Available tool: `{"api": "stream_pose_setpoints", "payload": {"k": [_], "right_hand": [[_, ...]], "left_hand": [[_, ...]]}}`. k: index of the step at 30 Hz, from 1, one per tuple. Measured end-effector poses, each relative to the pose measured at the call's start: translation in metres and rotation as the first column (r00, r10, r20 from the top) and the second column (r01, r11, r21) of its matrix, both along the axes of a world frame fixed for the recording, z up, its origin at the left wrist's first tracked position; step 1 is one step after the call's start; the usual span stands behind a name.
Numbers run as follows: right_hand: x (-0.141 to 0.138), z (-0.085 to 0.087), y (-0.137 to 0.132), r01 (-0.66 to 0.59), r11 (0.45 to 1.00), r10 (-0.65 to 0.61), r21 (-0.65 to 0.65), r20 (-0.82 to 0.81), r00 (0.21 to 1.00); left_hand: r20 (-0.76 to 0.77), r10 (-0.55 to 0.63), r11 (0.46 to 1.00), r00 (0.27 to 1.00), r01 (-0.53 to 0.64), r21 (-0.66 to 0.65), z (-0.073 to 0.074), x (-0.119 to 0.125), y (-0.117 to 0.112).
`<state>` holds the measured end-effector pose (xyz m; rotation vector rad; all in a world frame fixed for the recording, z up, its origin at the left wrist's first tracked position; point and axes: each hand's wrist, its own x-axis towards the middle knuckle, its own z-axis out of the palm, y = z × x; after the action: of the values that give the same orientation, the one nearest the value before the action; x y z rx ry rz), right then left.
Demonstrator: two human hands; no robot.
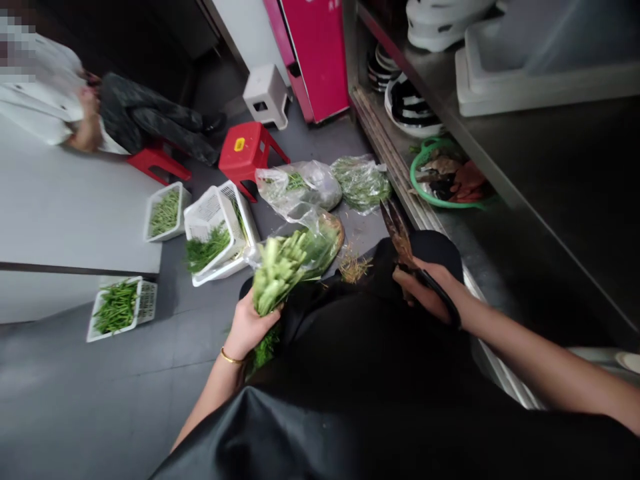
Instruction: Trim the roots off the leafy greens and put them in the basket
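A thick bunch of leafy greens (277, 270) is gripped in my left hand (253, 323), its pale cut stems pointing up and away and its feathery leaves hanging below the fist. My right hand (430, 290) is closed round the black handles of a pair of scissors (397, 233), whose brown-stained blades point away from me, slightly parted. The scissors are apart from the bunch. On the floor between my knees lies a small heap of trimmed bits (355, 267), beside a plastic bag of greens (323, 243).
Two more plastic bags of greens (300, 183) (363, 183) lie ahead. White baskets of vegetables (210, 227) (145, 300) (165, 212) stand leftward. Beyond are a red stool (245, 150), a white stool (265, 93) and a seated person (150, 113). Metal shelving (525, 220) and a green basket (417, 180) flank my right.
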<state>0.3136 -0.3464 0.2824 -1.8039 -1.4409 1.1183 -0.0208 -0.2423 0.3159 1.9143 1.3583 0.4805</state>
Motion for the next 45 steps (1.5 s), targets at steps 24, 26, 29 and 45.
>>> {"api": "stream_pose_setpoints", "payload": {"k": [24, 26, 29, 45], "right_hand": [[-0.140, 0.025, 0.143, -0.013, 0.880, 0.062, 0.475, -0.086, 0.994], [-0.141, 0.023, 0.147, 0.005, 0.866, 0.111, 0.500, -0.200, 0.973], [-0.142, 0.020, 0.137, 0.021, 0.897, 0.222, 0.441, -0.494, 0.841], [-0.173, 0.005, 0.106, -0.043, 0.959, 0.204, 0.281, -0.573, 0.794]], "left_hand": [[0.849, 0.507, 0.825, 0.148, -0.369, -0.428, 0.050, 0.102, 0.077], [0.868, 0.470, 0.867, 0.162, -0.269, -0.420, 0.055, 0.093, 0.066], [0.912, 0.324, 0.945, 0.250, -0.037, -0.325, 0.057, 0.068, 0.046], [0.759, 0.573, 0.809, 0.310, -0.064, -0.584, 0.028, 0.047, 0.040]]}}
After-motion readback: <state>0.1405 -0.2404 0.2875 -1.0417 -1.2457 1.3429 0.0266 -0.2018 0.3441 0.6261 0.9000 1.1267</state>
